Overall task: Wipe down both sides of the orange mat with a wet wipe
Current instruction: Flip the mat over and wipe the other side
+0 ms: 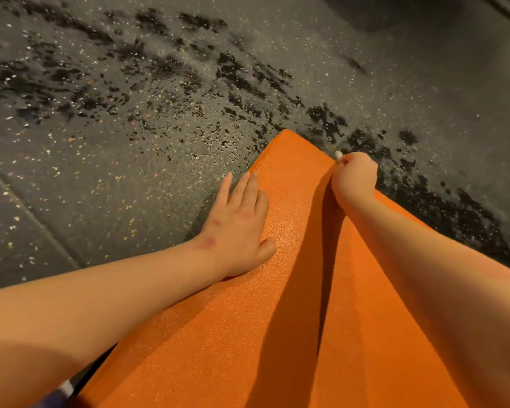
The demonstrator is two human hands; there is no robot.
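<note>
The orange mat (292,290) stretches away from me across the floor, its far end near the middle of the view. My left hand (239,225) lies flat on the mat's left edge with straight fingers. Near the mat's far right edge, my right hand (354,179) is curled into a fist on the mat. A small white bit of the wet wipe (338,155) sticks out past the knuckles; the rest of the wipe is hidden inside the fist.
Dark speckled rubber floor (130,172) surrounds the mat, with black wet-looking patches (233,75) beyond its far end and along its right side. A seam between floor tiles runs at the left.
</note>
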